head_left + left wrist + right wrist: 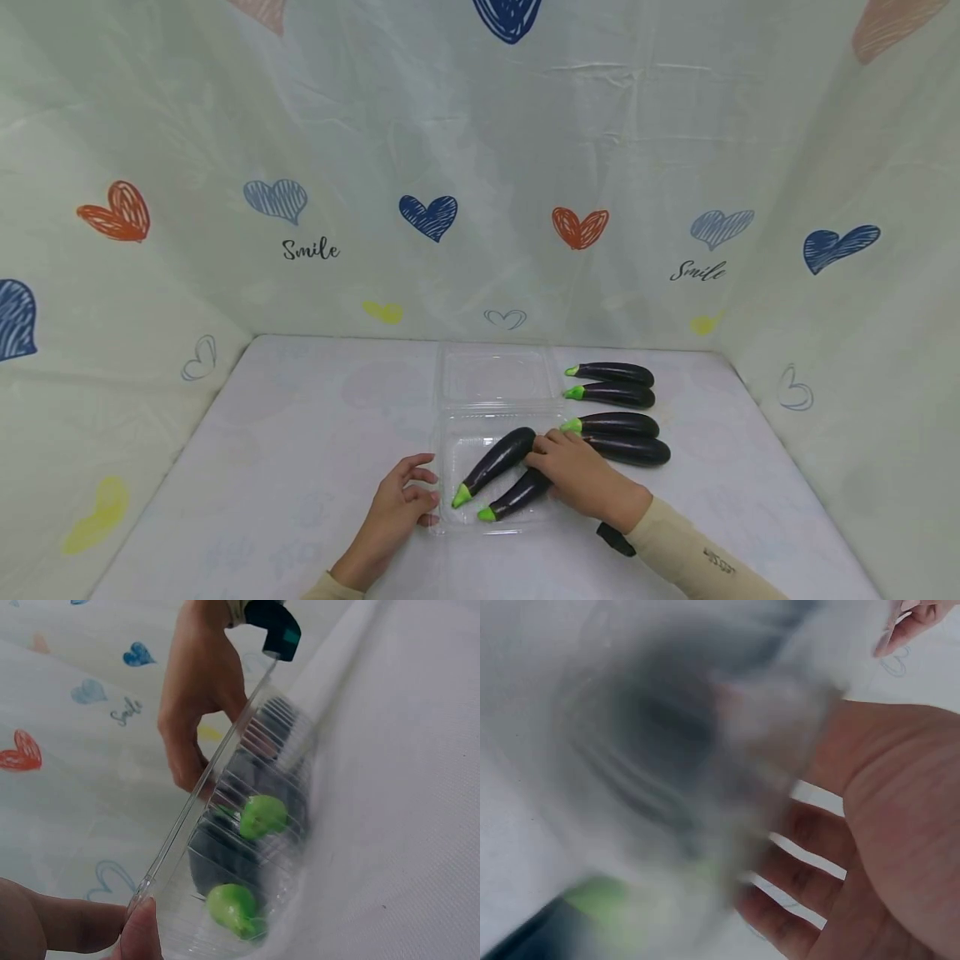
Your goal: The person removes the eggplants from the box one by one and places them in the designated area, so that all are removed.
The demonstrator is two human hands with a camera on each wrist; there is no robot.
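A clear plastic clamshell container (457, 433) stands with its lid (495, 375) folded back. Two dark purple eggplants with green stem ends slant inside it: the left eggplant (495, 462) and the lower eggplant (519, 497). My right hand (581, 475) grips the thick end of the lower one, which it partly hides; its fingertips come close to the left one's thick end. On the container's left side, my left hand (405, 500) pinches the rim between thumb (142, 930) and finger. Both green ends (234, 907) show through the wall in the left wrist view. The right wrist view is blurred.
Right of the container lie several more eggplants: two near the back, including the rearmost eggplant (618, 373), and two by my right hand, including the outer eggplant (630, 450). A black wrist device (617, 539) hangs under my right wrist. A heart-printed curtain (502, 275) encloses the white table (315, 417).
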